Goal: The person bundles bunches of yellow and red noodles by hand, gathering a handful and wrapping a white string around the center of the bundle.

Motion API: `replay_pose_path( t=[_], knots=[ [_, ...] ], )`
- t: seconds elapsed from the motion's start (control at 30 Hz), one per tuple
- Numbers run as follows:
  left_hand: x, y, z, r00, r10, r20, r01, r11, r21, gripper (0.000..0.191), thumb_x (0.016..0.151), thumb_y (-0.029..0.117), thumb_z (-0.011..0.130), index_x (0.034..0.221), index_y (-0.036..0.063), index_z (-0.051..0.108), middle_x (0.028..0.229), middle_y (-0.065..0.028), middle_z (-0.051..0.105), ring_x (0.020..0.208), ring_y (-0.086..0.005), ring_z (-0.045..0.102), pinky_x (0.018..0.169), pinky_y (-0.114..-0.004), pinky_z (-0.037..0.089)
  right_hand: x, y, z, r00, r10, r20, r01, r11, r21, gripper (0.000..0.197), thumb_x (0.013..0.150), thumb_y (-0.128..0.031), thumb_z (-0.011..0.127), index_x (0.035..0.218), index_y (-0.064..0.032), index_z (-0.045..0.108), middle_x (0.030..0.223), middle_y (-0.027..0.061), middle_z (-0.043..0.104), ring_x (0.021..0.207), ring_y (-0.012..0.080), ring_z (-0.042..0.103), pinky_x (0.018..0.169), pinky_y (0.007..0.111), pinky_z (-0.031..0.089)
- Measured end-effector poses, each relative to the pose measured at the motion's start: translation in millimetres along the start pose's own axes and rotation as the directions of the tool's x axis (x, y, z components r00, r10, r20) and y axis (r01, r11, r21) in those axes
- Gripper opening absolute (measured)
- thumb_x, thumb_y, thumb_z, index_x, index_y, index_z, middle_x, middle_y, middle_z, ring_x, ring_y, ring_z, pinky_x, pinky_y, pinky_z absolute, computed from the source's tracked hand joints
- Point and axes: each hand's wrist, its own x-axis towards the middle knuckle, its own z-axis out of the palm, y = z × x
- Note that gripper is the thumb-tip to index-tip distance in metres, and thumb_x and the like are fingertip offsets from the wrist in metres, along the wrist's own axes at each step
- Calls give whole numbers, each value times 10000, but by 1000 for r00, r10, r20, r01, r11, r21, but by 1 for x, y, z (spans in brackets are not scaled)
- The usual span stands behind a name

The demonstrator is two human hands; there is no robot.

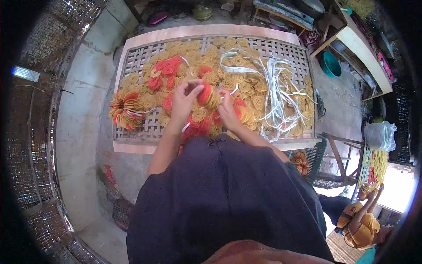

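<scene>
A short stack of yellow and red lacy discs (210,96) is between my hands above a woven lattice tray (132,59). My left hand (187,95) pinches the stack's red end. At its yellow side, my right hand (227,107) holds a white plastic strip (234,89) with bent fingers. Many loose yellow discs (244,87) and a few groups of red discs (169,66) cover the tray. A round bundle of yellow and red discs (127,109), with a white strip at it, lies at the tray's left. A tangle of white strips (277,89) lies on the right.
A wall (79,99) runs along the left. A teal basin (330,64) stands on the floor at right. By my right side, a green basket (316,161) stands near more bundles (301,165). Another person (361,227) handles discs at a second tray (366,161), lower right.
</scene>
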Motion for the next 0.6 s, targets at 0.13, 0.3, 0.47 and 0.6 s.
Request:
replay_pose_path(
  t=[0.13,0.3,0.47,0.6],
  knots=[
    [-11,15,-3,998,35,56,-40,996,75,148,837,34,630,976,-6,664,964,-70,668,877,-115,613,817,-252,477,5,0,-17,949,161,270,-82,956,-282,363,799,-15,405,1160,-7,433,994,166,529,902,268,542,817,358,429],
    [-15,43,14,974,183,132,-221,896,386,249,844,12,599,1088,-14,639,928,-83,676,859,-119,625,788,-242,490,30,-49,-33,998,-54,22,58,940,-337,235,839,-68,525,1067,-21,557,959,147,537,874,256,549,789,347,450],
    [-9,35,22,942,265,206,-329,853,405,231,832,10,590,1054,-8,653,946,-120,676,846,-164,645,757,-261,499,26,-36,-20,960,-176,218,253,879,-404,264,754,-131,690,991,-51,607,889,128,518,855,268,540,749,361,443],
    [-15,33,24,924,336,184,-383,808,447,224,807,0,594,1019,1,666,913,-142,675,792,-193,657,699,-280,504,25,-26,-19,944,-155,289,285,827,-485,291,719,-131,705,982,-50,608,875,131,520,866,308,538,757,401,442]
  ],
)
